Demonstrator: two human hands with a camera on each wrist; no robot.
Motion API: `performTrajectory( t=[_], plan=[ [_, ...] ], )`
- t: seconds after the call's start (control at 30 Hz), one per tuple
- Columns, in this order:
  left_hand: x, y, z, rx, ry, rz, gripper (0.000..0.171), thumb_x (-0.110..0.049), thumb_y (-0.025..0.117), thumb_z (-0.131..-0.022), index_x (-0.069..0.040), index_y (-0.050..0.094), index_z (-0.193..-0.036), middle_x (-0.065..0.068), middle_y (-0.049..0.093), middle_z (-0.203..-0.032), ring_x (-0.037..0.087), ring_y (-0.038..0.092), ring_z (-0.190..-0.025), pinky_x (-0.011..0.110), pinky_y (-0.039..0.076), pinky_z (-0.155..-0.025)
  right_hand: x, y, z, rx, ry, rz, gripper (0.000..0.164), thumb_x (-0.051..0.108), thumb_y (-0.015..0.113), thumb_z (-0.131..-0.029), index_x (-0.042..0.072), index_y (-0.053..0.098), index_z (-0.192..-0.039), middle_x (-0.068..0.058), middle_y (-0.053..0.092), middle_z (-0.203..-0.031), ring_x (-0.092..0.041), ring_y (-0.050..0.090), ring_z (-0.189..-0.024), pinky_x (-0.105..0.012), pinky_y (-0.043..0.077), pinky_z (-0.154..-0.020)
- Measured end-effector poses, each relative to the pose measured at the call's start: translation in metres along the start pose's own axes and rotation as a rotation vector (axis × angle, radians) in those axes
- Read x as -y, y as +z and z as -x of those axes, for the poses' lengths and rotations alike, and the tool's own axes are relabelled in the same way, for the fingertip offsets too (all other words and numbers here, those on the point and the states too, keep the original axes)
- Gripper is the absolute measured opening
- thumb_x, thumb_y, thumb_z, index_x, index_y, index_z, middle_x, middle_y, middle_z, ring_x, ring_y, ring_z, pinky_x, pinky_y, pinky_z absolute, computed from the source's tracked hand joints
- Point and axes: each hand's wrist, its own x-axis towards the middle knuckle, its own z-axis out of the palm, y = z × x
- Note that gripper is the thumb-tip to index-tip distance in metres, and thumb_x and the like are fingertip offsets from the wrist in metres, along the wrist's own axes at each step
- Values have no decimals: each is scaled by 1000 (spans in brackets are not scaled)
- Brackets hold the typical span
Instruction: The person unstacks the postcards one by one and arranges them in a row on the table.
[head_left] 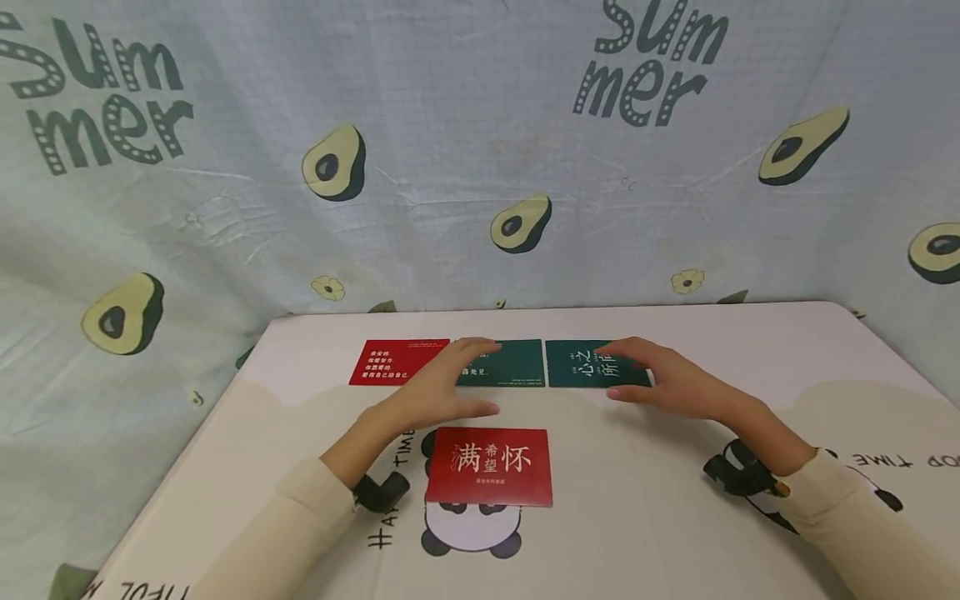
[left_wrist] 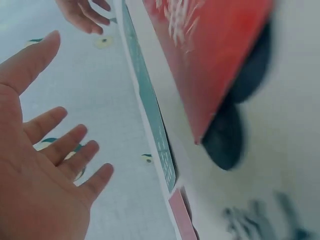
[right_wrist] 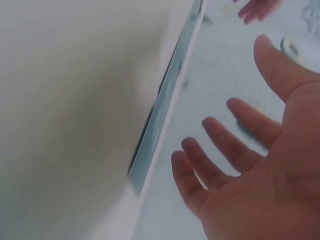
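Observation:
Above the table, my left hand [head_left: 438, 387] holds nothing; its fingers and thumb are spread apart, as the left wrist view also shows. Behind it lie a red card [head_left: 390, 363] and a green card [head_left: 513, 365], each partly hidden by that hand. My right hand [head_left: 678, 382] hovers at the right end of the row, fingers apart and nothing in them. A second green card [head_left: 573, 363] with white characters lies there, partly covered by its fingers. Nearer to me, a larger-looking red card [head_left: 491, 492] with white characters lies on the table between the forearms.
The pale table cover [head_left: 622, 500] carries printed pandas and lettering. Behind the table hangs a light cloth [head_left: 435, 100] with avocado and "Summer" prints. Each wrist wears a black camera, such as the left wrist camera [head_left: 381, 492].

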Motion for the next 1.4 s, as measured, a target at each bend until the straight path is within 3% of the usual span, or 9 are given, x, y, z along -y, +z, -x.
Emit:
performTrajectory(
  t=[0.27,0.5,0.7,0.9,1.07,1.23,1.4],
  plan=[
    [-4,1,49,53,-88,21,91,-32,84,-69,-19,38,-146,4,36,-147,24,30,-135,49,46,-95,34,23,5,27,2,-31,68,48,71,-83,13,50,-137,-10,46,-140,-33,40,-128,-56,43,-95],
    [-8,7,74,69,-131,67,91,-30,85,-68,-16,39,-145,5,40,-143,26,35,-130,50,48,-92,59,38,9,70,41,-105,70,48,75,-77,21,50,-137,-2,45,-138,-29,41,-126,-51,47,-93],
    [-4,10,81,78,-144,118,85,-28,84,-71,-16,40,-144,3,43,-139,25,37,-129,50,46,-95,68,52,12,95,34,-124,73,45,79,-74,21,50,-137,1,46,-138,-27,37,-130,-51,46,-94],
    [2,12,85,78,-150,120,82,-26,84,-72,-14,43,-142,4,45,-139,27,38,-130,52,40,-100,75,65,11,143,-9,-124,75,46,80,-73,20,49,-137,5,44,-136,-21,36,-126,-43,47,-93],
    [8,16,86,77,-150,109,82,-25,84,-72,-12,43,-142,6,45,-139,27,39,-128,50,41,-100,82,71,9,172,-8,-79,75,44,81,-72,21,50,-136,6,44,-135,-19,35,-127,-40,48,-92],
    [9,18,86,81,-150,88,83,-25,84,-71,-11,43,-142,7,45,-140,28,39,-129,49,42,-100,85,76,7,172,-35,-4,73,40,82,-72,19,52,-135,4,46,-133,-21,34,-127,-45,47,-92],
    [9,18,86,87,-151,71,84,-24,85,-71,-11,43,-142,7,44,-141,29,37,-131,48,42,-100,86,77,8,172,-38,34,74,41,83,-70,20,52,-134,4,46,-130,-20,34,-126,-39,51,-87]
  ],
)
